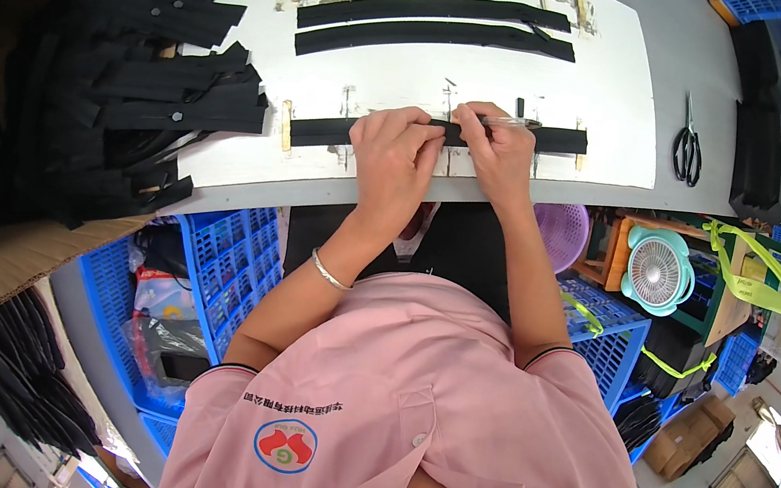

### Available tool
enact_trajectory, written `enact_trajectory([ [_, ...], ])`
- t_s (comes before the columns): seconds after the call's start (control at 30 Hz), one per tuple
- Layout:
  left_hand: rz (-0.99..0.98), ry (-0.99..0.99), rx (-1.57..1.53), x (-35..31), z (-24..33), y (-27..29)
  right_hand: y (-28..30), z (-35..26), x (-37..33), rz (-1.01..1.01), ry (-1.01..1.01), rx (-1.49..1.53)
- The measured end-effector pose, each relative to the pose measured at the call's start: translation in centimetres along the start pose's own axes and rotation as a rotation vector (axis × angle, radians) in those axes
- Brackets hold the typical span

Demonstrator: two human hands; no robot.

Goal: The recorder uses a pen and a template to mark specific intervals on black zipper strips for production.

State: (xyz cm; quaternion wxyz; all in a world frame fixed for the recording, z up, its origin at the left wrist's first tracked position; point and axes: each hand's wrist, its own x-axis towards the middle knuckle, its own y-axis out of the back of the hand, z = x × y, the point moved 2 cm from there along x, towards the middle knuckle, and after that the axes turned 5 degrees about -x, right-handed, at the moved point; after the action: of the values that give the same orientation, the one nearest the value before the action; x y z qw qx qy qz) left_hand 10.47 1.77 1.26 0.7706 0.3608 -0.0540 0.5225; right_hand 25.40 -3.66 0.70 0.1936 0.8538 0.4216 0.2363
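A long black fabric strip [562,141] lies across the white board [624,97] near the table's front edge, between tape marks at its two ends. My left hand [391,158] is closed on the strip's middle part, its fingertips pressing it against the board. Just to the right, my right hand [496,156] grips a slim pen [512,122], its fingers bunched round it close to the strip's upper edge. The pen's tip is hidden by the fingers. Several more black strips [431,41] lie farther back on the board, roughly side by side.
At the left, a cardboard box [14,264] holds a heap of black strips [179,106] that spills onto the board. Black-handled scissors [688,152] lie at the right, beside black blocks [759,178]. Below the table are blue crates [229,255], a purple basket [559,234] and a turquoise fan [659,272].
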Motion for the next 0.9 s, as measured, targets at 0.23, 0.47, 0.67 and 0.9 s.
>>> enact_trajectory([
  [0.23,-0.002,0.001,-0.006,0.0,0.2,0.1,0.9,-0.3,-0.3,-0.032,0.006,0.096],
  [0.47,0.025,-0.025,0.035,0.2,0.0,-0.1,0.5,0.3,-0.3,-0.124,0.078,0.101],
  [0.67,0.018,-0.021,0.039,0.2,0.0,-0.2,0.1,0.7,-0.2,-0.093,0.170,0.039],
  [0.9,-0.031,-0.003,0.047,0.2,0.1,-0.2,0.8,-0.4,0.0,-0.104,0.253,-0.042],
])
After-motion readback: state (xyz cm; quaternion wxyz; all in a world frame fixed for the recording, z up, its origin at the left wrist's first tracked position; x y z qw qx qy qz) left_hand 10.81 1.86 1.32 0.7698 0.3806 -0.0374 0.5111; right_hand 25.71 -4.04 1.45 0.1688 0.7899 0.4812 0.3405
